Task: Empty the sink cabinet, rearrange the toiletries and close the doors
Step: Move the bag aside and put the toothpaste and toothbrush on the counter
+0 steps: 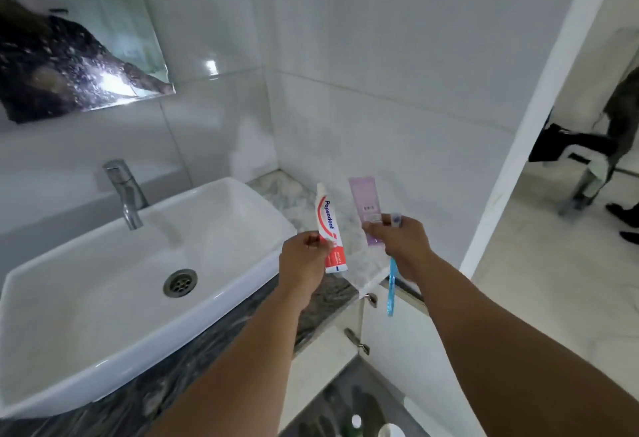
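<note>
My left hand [302, 260] grips a red and white Pepsodent toothpaste tube [331, 229], held upright over the marble counter [290, 200] right of the sink. My right hand [403, 241] holds a pale purple tube [364, 208] upright, together with a blue toothbrush [391, 284] that hangs down below the fist; a small clear and purple piece [395, 219] shows above the fingers. Below, the white cabinet doors [383, 336] stand open, with metal hinges [358, 341] showing. Several bottles [356, 424] sit in the dim cabinet interior at the bottom edge.
A white rectangular basin [138, 284] with a chrome tap [126, 194] fills the left. A mirror [79, 39] hangs on the tiled wall above. At the right a doorway opens onto a pale floor [539, 284], where a person's legs and shoes [622, 215] stand.
</note>
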